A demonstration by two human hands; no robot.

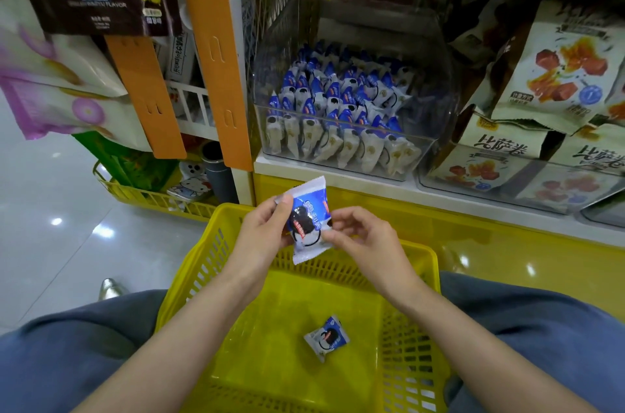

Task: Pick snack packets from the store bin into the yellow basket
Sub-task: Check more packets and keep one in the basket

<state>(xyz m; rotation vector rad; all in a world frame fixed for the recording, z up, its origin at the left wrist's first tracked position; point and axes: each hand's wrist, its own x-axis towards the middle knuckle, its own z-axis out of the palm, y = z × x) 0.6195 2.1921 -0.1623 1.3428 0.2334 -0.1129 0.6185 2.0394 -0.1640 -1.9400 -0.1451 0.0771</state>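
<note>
held packet (309, 221): over yellow basket (189, 277); fingers of left hand (262, 230) and right hand (363, 236) pinch its sides
basket floor: one loose packet (327, 338)
store bin (436, 128): clear, full, on the shelf behind
right of bin: snack bags (554, 74), lettering blurred

Between the left hand (262, 233) and right hand (363, 236): blue-and-white crimped-edge snack packet (309, 220), thin plastic film, glossy, lightly creased.

Below the hands: yellow rectangular lattice basket (411, 362), moulded plastic, smooth, semi-gloss. The small second blue-and-white packet (327, 338) in it has the same glossy film.

Beyond the hands: clear rectangular store bin (424, 150), rigid transparent plastic, smooth, reflective.

Right of the right hand: yellow shelf base (507, 243), high-gloss, showing light reflections.

Left of the left hand: pale floor tiles (50, 209), polished, reflective.

Beside both forearms: blue trousers (67, 362), matt woven cloth.
</note>
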